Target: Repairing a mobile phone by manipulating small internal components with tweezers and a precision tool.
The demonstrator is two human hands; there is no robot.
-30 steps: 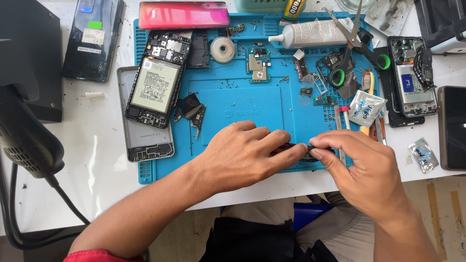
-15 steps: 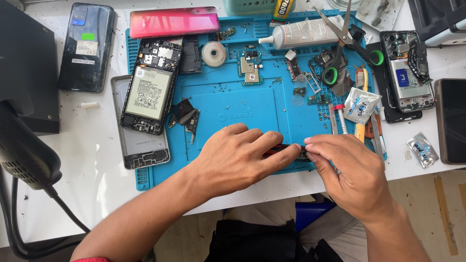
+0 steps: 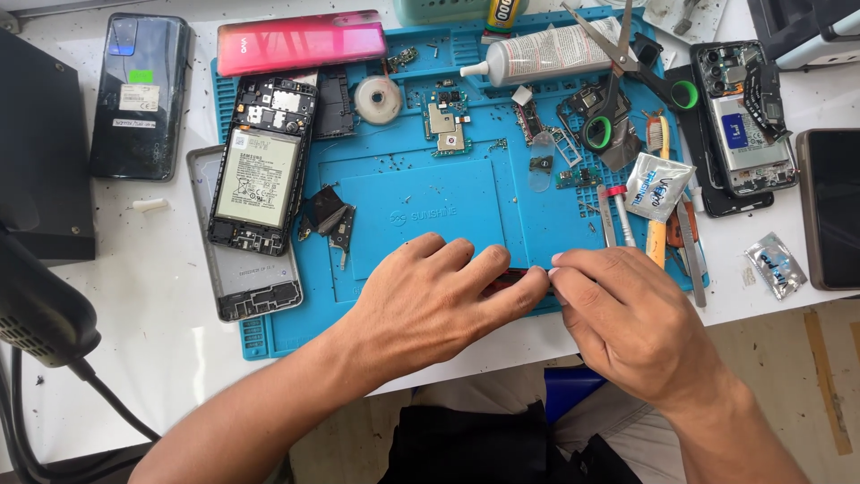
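Note:
My left hand point(image 3: 439, 300) lies palm down at the front edge of the blue repair mat point(image 3: 421, 188), fingers curled over a small dark part point(image 3: 503, 280) with a red edge. My right hand point(image 3: 627, 314) meets it from the right, its fingertips pinching the same part. Most of the part is hidden under the fingers. An opened phone with its battery showing point(image 3: 260, 175) lies on the mat's left side, partly over a grey back frame point(image 3: 242, 269).
On the mat lie a red phone cover point(image 3: 300, 40), a tape roll point(image 3: 378, 97), a circuit board point(image 3: 446, 127), a glue tube point(image 3: 551, 56), green-handled scissors point(image 3: 627, 81), screwdrivers point(image 3: 614, 215) and sachets point(image 3: 658, 184). Other phones point(image 3: 139, 94) point(image 3: 743, 116) point(image 3: 829, 206) flank it. A black cable point(image 3: 54, 358) runs left.
Both hands stay together on the small part at the mat's front edge, with only slight finger shifts. The camera has tilted a little, so the bench sits lower in view.

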